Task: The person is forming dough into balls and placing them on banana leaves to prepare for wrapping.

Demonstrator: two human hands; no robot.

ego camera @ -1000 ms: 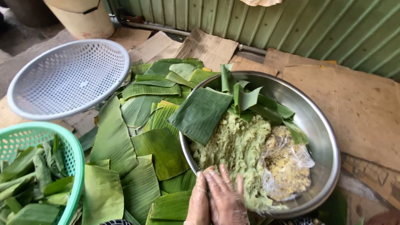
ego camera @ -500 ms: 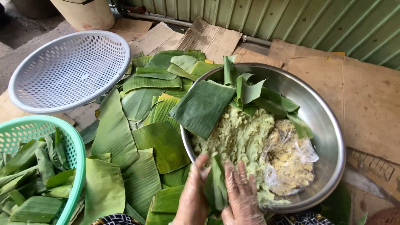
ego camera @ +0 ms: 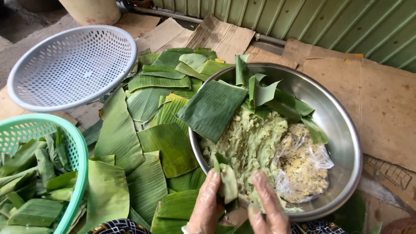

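My left hand (ego camera: 206, 204) and my right hand (ego camera: 267, 204), both in thin clear gloves, meet at the bottom middle over the near rim of a large steel bowl (ego camera: 342, 125). Between them they hold a small folded banana-leaf piece (ego camera: 227, 180), upright. The bowl holds a pale green sticky mixture (ego camera: 249, 138), a clear plastic bag of yellow filling (ego camera: 303, 167), and several cut leaf strips (ego camera: 260, 93). A wide leaf square (ego camera: 212, 108) lies over the bowl's left rim.
Many flat banana leaves (ego camera: 147, 130) are spread to the left of the bowl. A green basket (ego camera: 73, 143) with leaf-wrapped pieces sits at lower left. An empty white perforated basket (ego camera: 71, 65) stands at upper left. Cardboard (ego camera: 381, 95) covers the ground before a green corrugated wall.
My hands went from lying together palm-down at the bowl's edge to parting and holding a folded leaf piece upright between them. The view has shifted slightly.
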